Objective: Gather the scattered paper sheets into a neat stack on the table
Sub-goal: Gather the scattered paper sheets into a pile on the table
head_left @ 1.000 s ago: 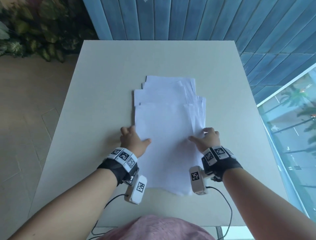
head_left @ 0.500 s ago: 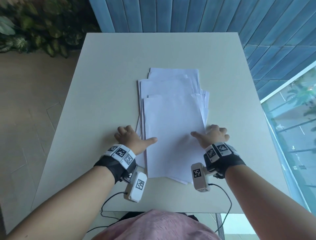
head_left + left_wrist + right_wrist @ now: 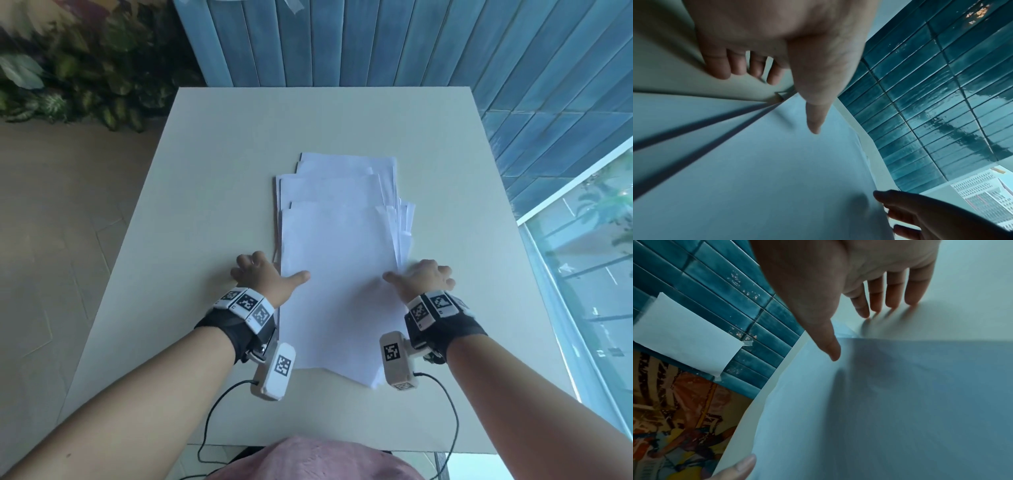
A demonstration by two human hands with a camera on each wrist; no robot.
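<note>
The left hand (image 3: 263, 277) rests on the pale rectangular table (image 3: 205, 178) just at the left edge of the loose pile of white paper sheets (image 3: 337, 274); its fingers (image 3: 723, 65) curl onto the tabletop beside the pile while its thumb lies stretched out flat on the top sheet. Between the two hands the sheets lie overlapped and uneven, their far ends stepped away from the hands and their right edges fanned. The right hand (image 3: 423, 279) sits at the pile's right edge, thumb extended onto the top sheet, its nearly straight fingers (image 3: 894, 293) touching the table beside the fanned edges. Neither hand grips anything.
</note>
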